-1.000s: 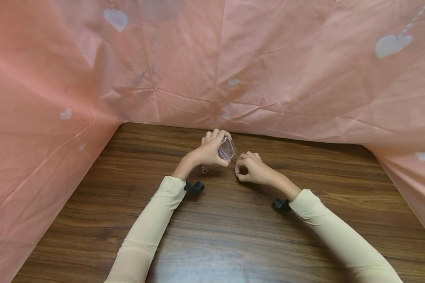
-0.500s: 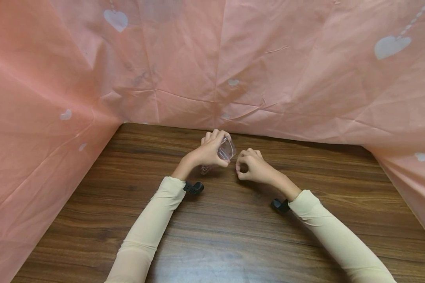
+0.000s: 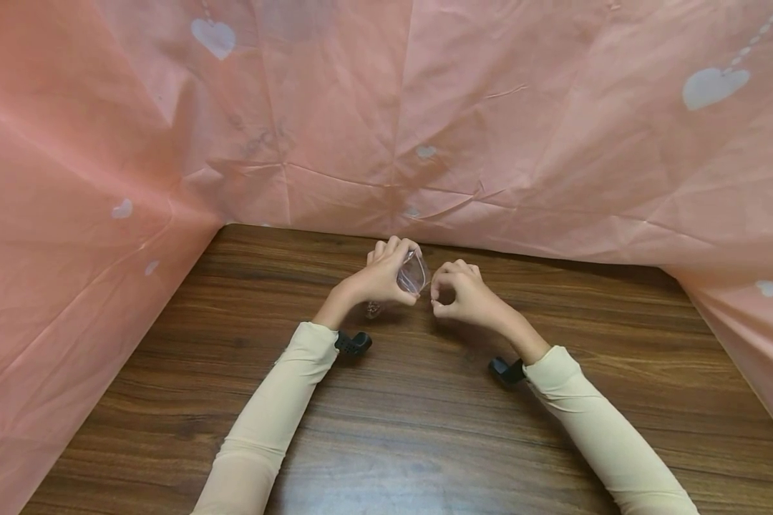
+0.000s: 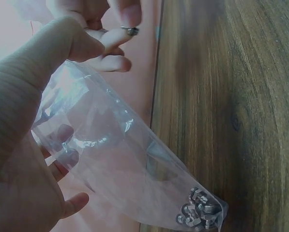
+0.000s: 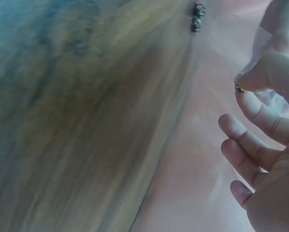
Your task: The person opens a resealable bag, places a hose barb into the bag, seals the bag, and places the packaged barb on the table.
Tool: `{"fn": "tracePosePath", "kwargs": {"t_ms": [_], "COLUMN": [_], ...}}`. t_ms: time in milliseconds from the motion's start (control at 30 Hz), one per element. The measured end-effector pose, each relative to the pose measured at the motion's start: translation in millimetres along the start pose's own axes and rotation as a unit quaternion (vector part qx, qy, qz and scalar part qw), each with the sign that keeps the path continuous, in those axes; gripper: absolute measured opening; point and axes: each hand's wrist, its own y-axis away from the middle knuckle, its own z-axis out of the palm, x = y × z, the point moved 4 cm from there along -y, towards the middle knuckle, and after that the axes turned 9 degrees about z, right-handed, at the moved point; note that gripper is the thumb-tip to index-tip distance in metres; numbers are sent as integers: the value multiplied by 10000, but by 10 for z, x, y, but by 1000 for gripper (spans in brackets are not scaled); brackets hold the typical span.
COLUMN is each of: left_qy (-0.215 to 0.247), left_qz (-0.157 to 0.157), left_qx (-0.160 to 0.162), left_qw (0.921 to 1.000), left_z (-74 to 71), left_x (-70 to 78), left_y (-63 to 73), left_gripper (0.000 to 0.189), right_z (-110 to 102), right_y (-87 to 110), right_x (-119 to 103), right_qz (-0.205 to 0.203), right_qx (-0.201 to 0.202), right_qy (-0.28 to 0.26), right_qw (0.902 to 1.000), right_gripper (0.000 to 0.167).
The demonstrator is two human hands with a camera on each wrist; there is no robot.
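My left hand (image 3: 380, 277) grips a clear plastic zip bag (image 3: 414, 272) near its top, the mouth spread between thumb and fingers. In the left wrist view the bag hangs slantwise, with several small shiny metal pieces (image 4: 202, 210) gathered in its bottom corner. Just right of the bag's mouth is my right hand (image 3: 469, 295), its thumb and index finger pinching one small dark metal piece (image 4: 130, 31). That same piece (image 5: 238, 87) shows at the fingertips in the right wrist view, while the other fingers are loosely bent.
The brown wood-grain table (image 3: 386, 415) lies under both hands. A pink curtain (image 3: 522, 143) with pale hearts closes off the back and sides, close behind the left hand. Black wrist devices (image 3: 354, 343) sit on both wrists.
My right hand has shifted slightly up and away toward the table's back edge, its wrist drawing a little left. My left hand and the bag have stayed nearly still.
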Motion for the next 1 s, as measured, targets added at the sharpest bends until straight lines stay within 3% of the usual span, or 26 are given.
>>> {"fn": "tracePosePath", "kwargs": {"t_ms": [1000], "left_qy": [35], "left_qz": [-36], "left_qx": [-33], "left_qw": [10000], "left_z": [20], "left_x": [6], "left_y": [-6], "left_gripper": [79], "right_z": [-390], "right_y": [-84], "right_x": [-119], "right_qz": [-147], "right_qx": [593], "right_qy": [-532], "right_qw": [9967], "right_gripper": [15]}}
